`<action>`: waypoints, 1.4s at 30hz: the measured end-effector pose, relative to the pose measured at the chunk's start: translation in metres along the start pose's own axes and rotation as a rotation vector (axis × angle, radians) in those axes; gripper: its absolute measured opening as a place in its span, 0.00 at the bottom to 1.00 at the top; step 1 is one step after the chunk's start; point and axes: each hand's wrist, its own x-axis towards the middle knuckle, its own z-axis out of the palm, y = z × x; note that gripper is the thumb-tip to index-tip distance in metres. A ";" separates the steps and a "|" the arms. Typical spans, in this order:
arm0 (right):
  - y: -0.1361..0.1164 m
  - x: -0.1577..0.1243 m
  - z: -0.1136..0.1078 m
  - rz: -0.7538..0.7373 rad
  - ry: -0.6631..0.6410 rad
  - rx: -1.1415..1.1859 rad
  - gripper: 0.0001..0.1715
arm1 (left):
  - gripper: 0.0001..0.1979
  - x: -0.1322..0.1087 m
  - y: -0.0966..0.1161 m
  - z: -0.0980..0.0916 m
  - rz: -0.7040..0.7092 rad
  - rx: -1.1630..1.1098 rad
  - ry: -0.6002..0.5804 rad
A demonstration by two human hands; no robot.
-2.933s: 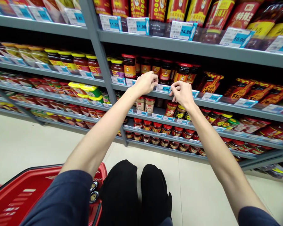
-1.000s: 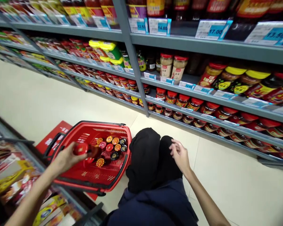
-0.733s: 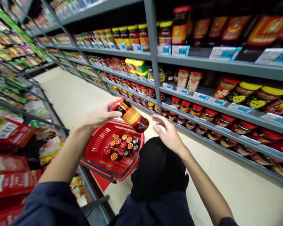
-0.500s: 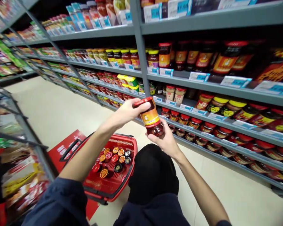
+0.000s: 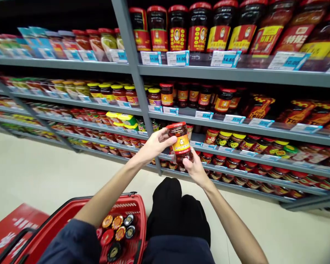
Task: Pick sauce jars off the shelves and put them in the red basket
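Both hands hold one sauce jar (image 5: 181, 145), which has a red lid, a yellow-orange label and dark red contents. It tilts slightly, its label facing me. My left hand (image 5: 156, 145) is closed around the upper left side, thumb just below the lid. Near the base, my right hand (image 5: 195, 167) grips the jar from the lower right, its thumb on the front. Behind the jar stand shelves of similar jars, such as a red-lidded jar (image 5: 167, 94) with an orange label on the middle shelf.
A red shopping basket (image 5: 141, 209) with several lidded jars sits on the floor at lower left, partly hidden by my left arm. A grey shelf upright (image 5: 137, 69) rises beyond my hands. Price tags (image 5: 225, 58) line the shelf edges. A red floor mat (image 5: 19, 223) lies left of the basket.
The view has swung right and up, bringing the upper shelf of jars into sight. Both hands still hold the jar, now more upright and nearer the shelves in view.
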 end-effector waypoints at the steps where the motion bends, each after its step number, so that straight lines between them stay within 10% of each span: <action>1: 0.000 0.003 -0.004 -0.010 0.041 -0.061 0.36 | 0.35 0.006 -0.004 -0.001 -0.007 -0.021 -0.014; 9: -0.003 0.012 -0.027 0.084 0.036 -0.280 0.39 | 0.34 0.029 -0.028 -0.006 0.001 0.044 -0.046; 28: -0.061 0.039 -0.061 -0.088 0.201 -0.622 0.41 | 0.26 0.069 -0.001 0.021 0.042 0.105 -0.166; 36: -0.105 0.113 -0.051 -0.475 0.238 -0.880 0.45 | 0.31 0.110 0.047 -0.002 0.532 0.452 0.003; 42: -0.105 0.176 -0.052 -0.642 0.215 -1.048 0.45 | 0.32 0.136 0.078 -0.030 0.602 0.522 0.048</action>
